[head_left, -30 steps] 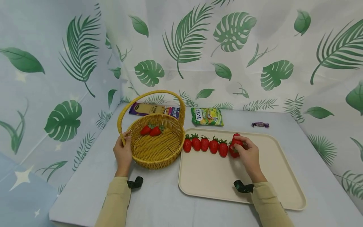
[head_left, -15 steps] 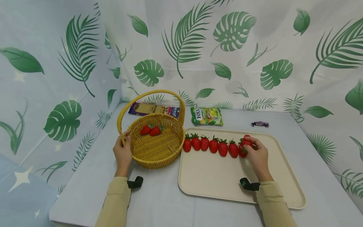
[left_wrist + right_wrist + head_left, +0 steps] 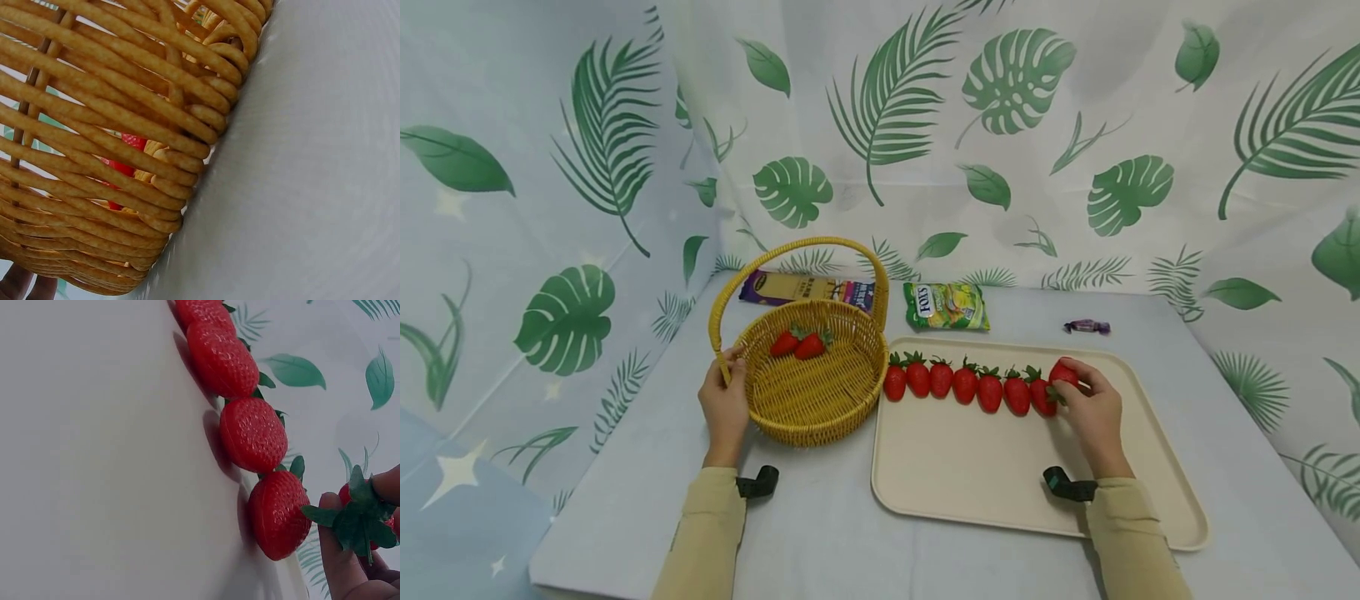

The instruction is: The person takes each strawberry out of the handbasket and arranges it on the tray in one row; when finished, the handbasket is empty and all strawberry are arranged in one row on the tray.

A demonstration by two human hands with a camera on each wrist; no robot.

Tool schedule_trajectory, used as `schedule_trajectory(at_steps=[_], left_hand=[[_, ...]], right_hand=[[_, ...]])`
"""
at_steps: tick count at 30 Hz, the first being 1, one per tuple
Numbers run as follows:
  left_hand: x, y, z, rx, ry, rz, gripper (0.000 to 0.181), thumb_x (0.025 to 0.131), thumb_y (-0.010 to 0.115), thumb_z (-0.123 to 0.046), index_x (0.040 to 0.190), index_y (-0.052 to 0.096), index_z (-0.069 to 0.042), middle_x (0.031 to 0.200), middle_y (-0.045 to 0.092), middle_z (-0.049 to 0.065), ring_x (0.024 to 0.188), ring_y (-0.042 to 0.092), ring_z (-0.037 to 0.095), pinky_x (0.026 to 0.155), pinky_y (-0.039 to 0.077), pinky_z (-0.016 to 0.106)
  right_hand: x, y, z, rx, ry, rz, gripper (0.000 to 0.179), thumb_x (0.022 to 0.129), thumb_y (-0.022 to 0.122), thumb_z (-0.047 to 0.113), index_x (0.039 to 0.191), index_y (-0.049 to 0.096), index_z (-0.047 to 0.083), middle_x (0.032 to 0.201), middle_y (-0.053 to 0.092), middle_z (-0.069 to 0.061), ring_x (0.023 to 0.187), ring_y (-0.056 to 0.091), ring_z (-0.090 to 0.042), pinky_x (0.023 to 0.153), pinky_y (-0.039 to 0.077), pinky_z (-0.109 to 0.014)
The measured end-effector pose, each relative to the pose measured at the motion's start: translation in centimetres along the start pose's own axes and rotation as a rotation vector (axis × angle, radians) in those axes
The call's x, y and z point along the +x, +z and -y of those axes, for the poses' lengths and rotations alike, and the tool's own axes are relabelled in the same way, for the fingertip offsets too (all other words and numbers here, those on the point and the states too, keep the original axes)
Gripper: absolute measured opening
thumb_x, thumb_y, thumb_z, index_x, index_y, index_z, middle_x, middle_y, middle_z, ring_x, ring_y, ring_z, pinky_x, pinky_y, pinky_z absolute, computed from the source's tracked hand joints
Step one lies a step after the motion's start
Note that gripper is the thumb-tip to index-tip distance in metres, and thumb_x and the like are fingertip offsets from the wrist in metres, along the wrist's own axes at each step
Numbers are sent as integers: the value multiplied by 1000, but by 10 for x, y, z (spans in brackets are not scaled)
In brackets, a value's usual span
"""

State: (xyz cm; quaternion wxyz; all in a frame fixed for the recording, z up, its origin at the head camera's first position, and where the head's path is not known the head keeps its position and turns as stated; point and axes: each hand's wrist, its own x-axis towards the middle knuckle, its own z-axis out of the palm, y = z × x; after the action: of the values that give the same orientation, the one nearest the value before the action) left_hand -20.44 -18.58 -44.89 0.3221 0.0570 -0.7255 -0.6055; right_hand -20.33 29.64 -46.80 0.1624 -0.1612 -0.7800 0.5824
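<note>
My left hand (image 3: 726,408) grips the left side of the yellow wicker basket (image 3: 812,433), where the arched handle meets the rim. Inside the basket lie two red strawberries (image 3: 810,347) with green leaves. In the left wrist view the basket's woven wall (image 3: 100,150) fills the left part, and some fingers (image 3: 40,289) show at the bottom left corner. Over the tray my right hand (image 3: 1096,417) pinches a strawberry (image 3: 1063,372), its green leaf cap (image 3: 359,522) facing the right wrist camera. Just left of it, the row's end strawberry (image 3: 279,515) rests on the tray.
The beige tray (image 3: 955,475) bears several strawberries in a row along its far side. Behind it lie a green candy bag (image 3: 946,307) and a purple-wrapped candy (image 3: 1087,327). A purple and tan package (image 3: 790,287) lies behind the basket. Leaf-print curtains (image 3: 880,225) enclose the table.
My right hand has moved to the right with the pinched strawberry, bringing the right end of the row into sight. The left hand and basket stay in place.
</note>
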Motion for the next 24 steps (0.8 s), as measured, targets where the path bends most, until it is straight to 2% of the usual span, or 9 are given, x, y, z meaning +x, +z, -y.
schedule_trajectory(at_steps=[3, 7, 12, 15, 19, 22, 24], left_hand=[[0, 0, -1, 1, 0, 2, 19, 99, 54, -3, 94, 57, 15, 124, 62, 25, 118, 55, 37, 85, 37, 15], [0, -1, -2, 9, -1, 6, 18, 99, 54, -3, 92, 57, 13, 124, 62, 25, 119, 55, 38, 85, 36, 16], [-1, -1, -4, 27, -9, 9, 18, 99, 53, -4, 94, 57, 13, 126, 62, 24, 121, 54, 37, 87, 36, 16], [0, -1, -2, 28, -10, 8, 18, 99, 53, -4, 94, 57, 13, 126, 62, 24, 121, 54, 36, 86, 36, 15], [5, 0, 19, 9, -7, 1, 17, 99, 54, -5, 94, 58, 11, 125, 63, 21, 120, 55, 35, 86, 36, 16], [9, 1, 35, 8, -13, -4, 18, 100, 55, -9, 95, 60, 8, 126, 65, 15, 119, 56, 30, 87, 37, 17], [10, 1, 40, 15, -15, -7, 18, 100, 56, -11, 95, 60, 5, 125, 65, 11, 119, 57, 26, 88, 38, 18]], right_hand=[[2, -4, -1, -22, -3, -22, 37, 93, 64, 13, 130, 62, 8, 110, 57, 8, 94, 54, -1, 68, 49, -12], [7, -11, -5, -52, 15, -41, 40, 92, 64, 12, 132, 61, 9, 114, 60, 3, 93, 53, 1, 69, 47, -11], [13, -19, -13, -137, 24, 2, 45, 93, 65, 16, 136, 56, 5, 122, 61, -5, 96, 49, 0, 73, 43, -9], [14, -21, -16, -201, 53, 31, 47, 94, 65, 23, 136, 55, 4, 126, 57, -12, 97, 48, -3, 72, 42, -10], [14, -22, -18, -221, 103, 72, 48, 96, 63, 28, 136, 53, 3, 127, 52, -13, 93, 49, -6, 67, 46, -12], [14, -23, -19, -216, 111, 95, 48, 97, 60, 28, 137, 52, 2, 128, 52, -15, 87, 51, -1, 66, 48, -13], [14, -24, -19, -192, 104, 101, 48, 98, 59, 25, 137, 51, 0, 129, 51, -17, 81, 54, 3, 66, 50, -14]])
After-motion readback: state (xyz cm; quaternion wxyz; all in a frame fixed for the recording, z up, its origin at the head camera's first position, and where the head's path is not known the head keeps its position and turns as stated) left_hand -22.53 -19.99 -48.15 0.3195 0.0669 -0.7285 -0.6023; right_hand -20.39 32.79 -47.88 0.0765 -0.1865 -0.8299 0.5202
